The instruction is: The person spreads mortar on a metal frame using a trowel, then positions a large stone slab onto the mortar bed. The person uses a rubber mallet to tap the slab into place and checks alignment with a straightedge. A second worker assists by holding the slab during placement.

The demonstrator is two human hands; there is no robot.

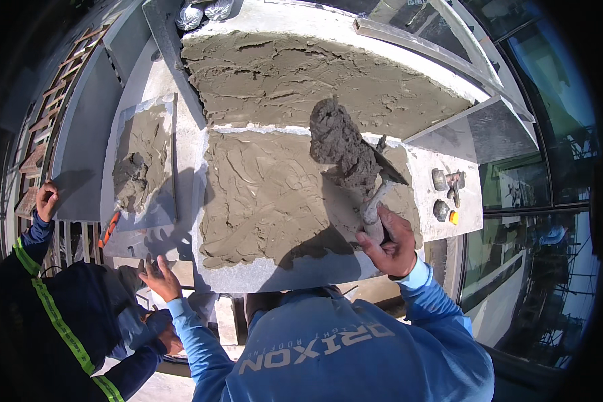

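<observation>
My right hand (393, 242) is wrapped round the handle of a trowel (390, 166), which is caked with grey mortar. A big dark lump of wet mortar (342, 137) sits on its blade, over a stone slab (264, 276) spread with lighter mortar (261, 194). My left hand (161, 278) is held off the slab's near left corner, fingers spread and nothing in it. On a smaller slab to the left, a second trowel with an orange handle (109, 229) lies beside a mortar heap (131, 175).
A co-worker in navy with bright stripes (60, 315) is close on my left, one hand (45, 199) raised. Behind the slab is another mortar-covered surface (301, 80). Small tools (452, 187) and a yellow object (453, 218) lie at right, near glass panes (516, 184).
</observation>
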